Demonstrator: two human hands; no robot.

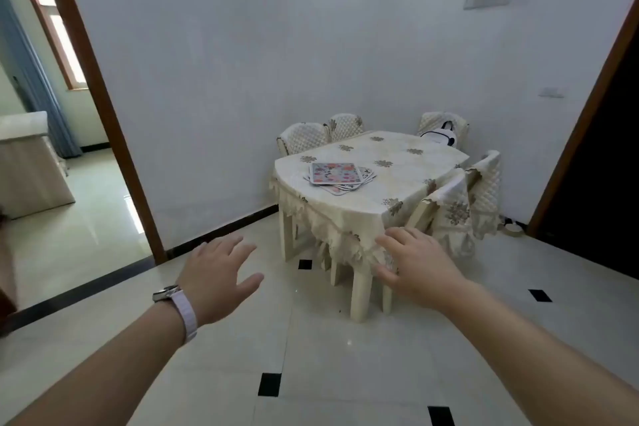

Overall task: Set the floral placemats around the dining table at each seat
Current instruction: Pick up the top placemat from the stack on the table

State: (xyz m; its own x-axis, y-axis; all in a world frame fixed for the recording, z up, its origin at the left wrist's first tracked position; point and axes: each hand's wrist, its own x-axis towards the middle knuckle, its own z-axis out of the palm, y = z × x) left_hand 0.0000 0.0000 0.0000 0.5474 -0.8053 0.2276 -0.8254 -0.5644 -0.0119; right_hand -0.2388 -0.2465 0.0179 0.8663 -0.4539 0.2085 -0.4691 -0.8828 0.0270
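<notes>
Approach step: both hands, left [214, 273] and right [415, 266], are spread and hold nothing; the stacked pink-floral rectangular placemats [337, 176] on the cream-clothed counter [397, 190] need picking up next.

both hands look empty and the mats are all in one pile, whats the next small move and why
Probably step closer to the dining table and reach for the top of the stack of floral placemats. The left hand and right hand are open and hold nothing, out over the floor short of the table. The mats all lie in one pile, with none at a seat yet.
</notes>
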